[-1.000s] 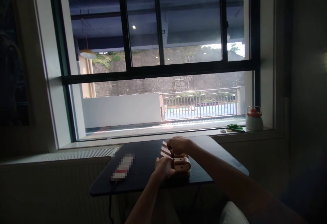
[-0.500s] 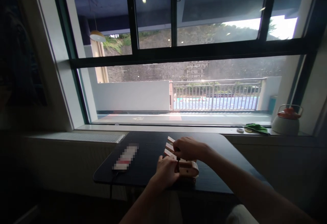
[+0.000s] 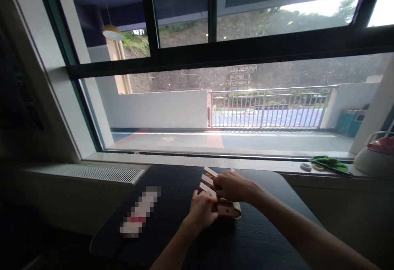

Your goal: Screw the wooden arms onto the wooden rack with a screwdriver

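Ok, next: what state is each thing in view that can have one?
Left hand: fingers bent, touching the wooden object.
Right hand: fingers curled above it; grip mostly hidden.
Wooden object: on the table, partly covered.
Green cloth: crumpled.
White jug: upright, handle raised, partly cropped.
Pendant lamp: hanging; lit or not, unclear.

The wooden block is pale. At its far left, three parallel bars slant down toward the right with gaps between; its near right end is rounded, with a small dark hole in the side. Its middle is hidden. It lies roughly midway between the side edges of the table, reaching toward the far edge.
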A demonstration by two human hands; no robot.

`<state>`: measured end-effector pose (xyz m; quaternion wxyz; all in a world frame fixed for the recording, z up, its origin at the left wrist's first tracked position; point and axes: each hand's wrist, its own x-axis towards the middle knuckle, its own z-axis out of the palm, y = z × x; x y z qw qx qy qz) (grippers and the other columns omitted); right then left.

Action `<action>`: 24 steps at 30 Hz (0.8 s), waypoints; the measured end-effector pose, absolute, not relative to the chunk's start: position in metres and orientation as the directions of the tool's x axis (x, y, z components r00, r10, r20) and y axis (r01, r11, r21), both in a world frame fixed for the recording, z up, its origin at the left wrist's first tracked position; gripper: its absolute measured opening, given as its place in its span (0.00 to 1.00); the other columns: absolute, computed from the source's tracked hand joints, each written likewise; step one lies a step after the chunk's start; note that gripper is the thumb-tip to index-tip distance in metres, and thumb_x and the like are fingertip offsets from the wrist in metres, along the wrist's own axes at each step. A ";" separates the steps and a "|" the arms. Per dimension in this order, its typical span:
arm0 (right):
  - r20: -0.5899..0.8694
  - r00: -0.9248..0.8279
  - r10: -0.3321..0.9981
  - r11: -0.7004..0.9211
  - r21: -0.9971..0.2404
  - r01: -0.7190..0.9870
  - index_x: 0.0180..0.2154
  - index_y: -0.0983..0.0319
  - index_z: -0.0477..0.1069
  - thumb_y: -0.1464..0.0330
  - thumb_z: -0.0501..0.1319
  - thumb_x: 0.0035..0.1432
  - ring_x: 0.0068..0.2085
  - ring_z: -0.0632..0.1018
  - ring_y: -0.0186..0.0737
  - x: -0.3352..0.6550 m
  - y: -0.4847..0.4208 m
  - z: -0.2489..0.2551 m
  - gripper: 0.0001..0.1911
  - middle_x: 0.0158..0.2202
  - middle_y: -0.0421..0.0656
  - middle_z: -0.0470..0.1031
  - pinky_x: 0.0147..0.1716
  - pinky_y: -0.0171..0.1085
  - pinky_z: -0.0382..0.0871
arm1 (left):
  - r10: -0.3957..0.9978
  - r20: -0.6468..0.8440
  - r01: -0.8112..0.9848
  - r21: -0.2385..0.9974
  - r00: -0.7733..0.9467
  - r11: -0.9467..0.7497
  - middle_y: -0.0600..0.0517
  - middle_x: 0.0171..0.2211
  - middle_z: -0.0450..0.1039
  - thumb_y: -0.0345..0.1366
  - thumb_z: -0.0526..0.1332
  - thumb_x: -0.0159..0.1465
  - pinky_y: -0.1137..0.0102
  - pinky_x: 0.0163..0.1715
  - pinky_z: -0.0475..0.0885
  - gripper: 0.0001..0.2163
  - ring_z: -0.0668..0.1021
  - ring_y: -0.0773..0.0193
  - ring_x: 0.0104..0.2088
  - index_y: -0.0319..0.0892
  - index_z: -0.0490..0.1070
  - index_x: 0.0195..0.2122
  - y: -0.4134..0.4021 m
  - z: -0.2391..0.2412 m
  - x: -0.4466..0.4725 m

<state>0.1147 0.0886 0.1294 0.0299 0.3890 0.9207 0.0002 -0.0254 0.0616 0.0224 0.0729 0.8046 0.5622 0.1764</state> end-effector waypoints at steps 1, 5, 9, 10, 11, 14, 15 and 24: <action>-0.056 -0.694 0.718 0.696 0.015 0.718 0.35 0.59 0.75 0.68 0.57 0.55 0.36 0.78 0.45 0.117 0.094 0.128 0.09 0.34 0.45 0.79 0.37 0.39 0.62 | 0.931 0.198 0.879 0.316 0.307 -0.357 0.53 0.39 0.76 0.40 0.61 0.55 0.63 0.46 0.58 0.05 0.73 0.56 0.45 0.49 0.75 0.31 0.067 0.021 -0.025; -0.070 -0.684 0.726 0.685 -0.014 0.729 0.34 0.60 0.75 0.66 0.56 0.57 0.37 0.77 0.46 0.121 0.109 0.125 0.09 0.37 0.47 0.78 0.40 0.43 0.62 | 0.936 0.186 0.880 0.326 0.300 -0.347 0.52 0.39 0.75 0.40 0.63 0.54 0.63 0.45 0.58 0.05 0.73 0.56 0.44 0.46 0.74 0.29 0.079 0.015 -0.025; -0.103 -0.688 0.718 0.691 -0.012 0.723 0.34 0.62 0.75 0.65 0.56 0.58 0.36 0.77 0.47 0.118 0.115 0.131 0.11 0.36 0.49 0.77 0.39 0.43 0.63 | 0.941 0.178 0.862 0.379 0.288 -0.336 0.52 0.41 0.75 0.38 0.62 0.55 0.62 0.46 0.58 0.05 0.72 0.56 0.45 0.48 0.74 0.33 0.081 0.010 -0.027; -0.118 -0.700 0.704 0.704 -0.011 0.710 0.35 0.61 0.75 0.65 0.57 0.57 0.37 0.77 0.48 0.116 0.115 0.133 0.10 0.36 0.49 0.77 0.39 0.42 0.63 | 0.944 0.164 0.861 0.387 0.286 -0.329 0.52 0.41 0.74 0.38 0.63 0.55 0.62 0.46 0.58 0.05 0.72 0.56 0.45 0.48 0.74 0.33 0.081 0.010 -0.027; -0.136 -0.715 0.685 0.721 -0.012 0.693 0.35 0.60 0.76 0.65 0.59 0.55 0.39 0.77 0.48 0.114 0.116 0.136 0.09 0.37 0.48 0.77 0.39 0.42 0.64 | 0.946 0.152 0.861 0.393 0.285 -0.323 0.52 0.42 0.74 0.37 0.63 0.55 0.62 0.47 0.58 0.05 0.72 0.56 0.45 0.49 0.74 0.33 0.081 0.011 -0.028; -0.213 -0.750 0.626 0.768 0.001 0.640 0.34 0.58 0.76 0.68 0.61 0.54 0.41 0.75 0.48 0.108 0.115 0.142 0.06 0.37 0.48 0.77 0.40 0.41 0.64 | 0.952 0.122 0.864 0.398 0.282 -0.307 0.53 0.43 0.74 0.37 0.63 0.54 0.62 0.46 0.58 0.07 0.71 0.56 0.46 0.50 0.74 0.35 0.081 0.015 -0.027; -0.232 -0.757 0.611 0.779 0.006 0.627 0.33 0.59 0.76 0.70 0.60 0.54 0.42 0.75 0.48 0.106 0.115 0.142 0.06 0.36 0.48 0.76 0.40 0.40 0.64 | 0.953 0.115 0.867 0.396 0.280 -0.302 0.53 0.43 0.73 0.37 0.63 0.55 0.62 0.46 0.58 0.07 0.71 0.57 0.46 0.50 0.74 0.36 0.080 0.017 -0.027; -0.074 -0.790 0.609 0.793 0.041 0.608 0.40 0.61 0.72 0.70 0.58 0.57 0.47 0.74 0.47 0.107 0.112 0.141 0.09 0.43 0.49 0.74 0.41 0.41 0.67 | 0.953 0.151 0.876 0.377 0.264 -0.302 0.54 0.42 0.73 0.34 0.62 0.57 0.63 0.48 0.58 0.07 0.72 0.59 0.46 0.47 0.73 0.37 0.075 0.024 -0.023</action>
